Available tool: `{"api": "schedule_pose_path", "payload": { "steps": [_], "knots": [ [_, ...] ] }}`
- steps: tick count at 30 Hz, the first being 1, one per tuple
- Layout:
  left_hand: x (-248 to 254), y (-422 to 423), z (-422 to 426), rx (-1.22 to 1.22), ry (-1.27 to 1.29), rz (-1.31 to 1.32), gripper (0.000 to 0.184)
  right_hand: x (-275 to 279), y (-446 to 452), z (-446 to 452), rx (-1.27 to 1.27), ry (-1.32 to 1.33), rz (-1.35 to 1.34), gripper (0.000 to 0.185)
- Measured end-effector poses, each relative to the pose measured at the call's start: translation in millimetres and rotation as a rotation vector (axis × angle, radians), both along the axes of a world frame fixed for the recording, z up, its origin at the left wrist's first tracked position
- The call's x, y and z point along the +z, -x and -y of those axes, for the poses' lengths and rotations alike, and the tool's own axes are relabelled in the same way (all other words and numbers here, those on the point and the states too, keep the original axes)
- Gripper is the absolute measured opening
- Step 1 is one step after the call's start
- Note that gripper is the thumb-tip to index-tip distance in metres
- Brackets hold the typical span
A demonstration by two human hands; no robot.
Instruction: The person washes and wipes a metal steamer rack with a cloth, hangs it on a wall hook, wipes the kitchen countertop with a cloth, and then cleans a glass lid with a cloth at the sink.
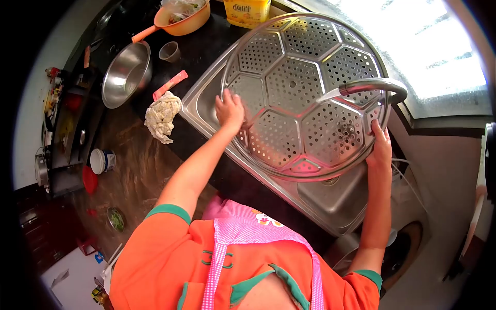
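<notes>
A large round perforated metal tray lies tilted over the steel sink, under the curved faucet. Water runs from the faucet's tip onto its surface. My right hand grips the tray's rim at the right, thumb on the upper face and the other fingers hidden beneath. Near the left edge of the tray is my left hand, its fingers apart and nothing held in them; whether it touches the metal is unclear.
Left of the sink lie a crumpled cloth and a pink packet. Beyond them are a small cup, a steel bowl, an orange pan and a yellow tub. A window is at the upper right.
</notes>
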State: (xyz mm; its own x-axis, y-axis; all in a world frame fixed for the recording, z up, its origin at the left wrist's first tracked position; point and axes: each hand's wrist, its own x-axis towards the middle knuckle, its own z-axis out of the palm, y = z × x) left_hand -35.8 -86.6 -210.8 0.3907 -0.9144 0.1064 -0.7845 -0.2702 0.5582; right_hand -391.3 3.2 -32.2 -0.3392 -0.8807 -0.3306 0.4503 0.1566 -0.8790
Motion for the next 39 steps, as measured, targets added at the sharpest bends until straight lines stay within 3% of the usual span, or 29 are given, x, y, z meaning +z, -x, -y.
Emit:
{"api": "schedule_pose_path", "payload": {
  "steps": [2,3,8,11,14,15,16,17,20,21,22,24,27,28,30,32,34,36,37,38,39],
  "knots": [
    [11.5,30.1,-7.6,-0.005,-0.157,0.06,0.055,-0.5,-3.9,-0.9,0.02,0.002,0.032,0.02],
    [-14.9,40.9,-6.4,-0.134,0.05,0.027,0.053,4.3,-8.9,-1.6,0.0,-0.021,0.015,0.02],
    [67.9,139.8,-35.0,-0.71,0.205,-0.028,0.063,10.1,-12.5,-5.5,-0.034,-0.076,-0.051,0.022],
    [125.8,176.8,-31.2,-1.034,0.278,-0.105,0.059,10.7,-8.7,-8.5,-0.038,-0.088,-0.073,0.02],
    [141.5,201.3,3.7,-1.441,0.394,-0.392,0.05,5.2,-5.0,-14.0,0.0,-0.113,-0.011,0.021],
    [139.2,202.6,23.6,-1.259,0.414,0.012,0.049,10.1,-13.4,-18.7,-0.011,-0.133,0.038,0.021],
    [134.2,199.2,49.7,-1.228,0.373,-0.017,0.049,4.7,-12.0,-20.1,-0.003,-0.125,0.064,0.022],
    [137.6,191.5,68.5,-1.201,0.272,0.168,0.054,5.4,-14.4,-20.9,0.005,-0.142,0.067,0.021],
    [115.1,181.9,92.8,-0.867,-0.044,0.026,0.064,10.5,-26.9,-22.1,0.071,-0.171,0.106,0.021],
    [110.3,190.9,83.6,-0.855,0.045,0.105,0.063,4.4,-27.0,-21.4,0.085,-0.166,0.111,0.021],
    [118.7,188.4,69.7,-1.065,0.123,0.332,0.062,-2.4,-28.2,-19.9,0.102,-0.164,0.117,0.022],
    [131.8,207.5,33.5,-1.236,0.14,-0.03,0.057,-4.7,-34.4,-17.0,0.098,-0.176,0.153,0.024],
    [130.8,217.2,38.1,-1.443,0.215,-0.065,0.052,-10.4,-34.0,-20.3,0.059,-0.2,0.152,0.025],
    [118.8,217.5,48.2,-1.393,0.287,0.101,0.05,-8.9,-32.2,-22.8,0.056,-0.201,0.135,0.025],
    [90.9,205.8,103.7,-1.367,0.364,0.195,0.052,-7.1,-29.3,-26.1,0.057,-0.189,0.13,0.025],
    [77.8,178.1,132.2,-1.053,0.076,0.277,0.057,-6.8,-27.2,-31.4,0.057,-0.171,0.153,0.025],
    [83.6,137.0,147.3,-0.8,-0.22,0.174,0.064,-8.0,-24.7,-32.3,0.051,-0.169,0.156,0.025],
    [59.0,120.4,154.8,-0.501,-0.24,0.14,0.069,-12.4,-23.9,-29.3,0.054,-0.169,0.165,0.025],
    [64.2,125.2,148.2,-0.48,-0.197,0.105,0.071,-16.7,-23.5,-26.2,0.062,-0.172,0.172,0.025],
    [68.1,136.5,137.8,-0.503,-0.126,0.25,0.066,-21.3,-23.4,-22.1,0.076,-0.177,0.177,0.025],
    [114.8,147.3,116.6,-0.666,-0.174,0.209,0.058,-25.8,-21.7,-18.5,0.098,-0.195,0.166,0.024]
  ]
}}
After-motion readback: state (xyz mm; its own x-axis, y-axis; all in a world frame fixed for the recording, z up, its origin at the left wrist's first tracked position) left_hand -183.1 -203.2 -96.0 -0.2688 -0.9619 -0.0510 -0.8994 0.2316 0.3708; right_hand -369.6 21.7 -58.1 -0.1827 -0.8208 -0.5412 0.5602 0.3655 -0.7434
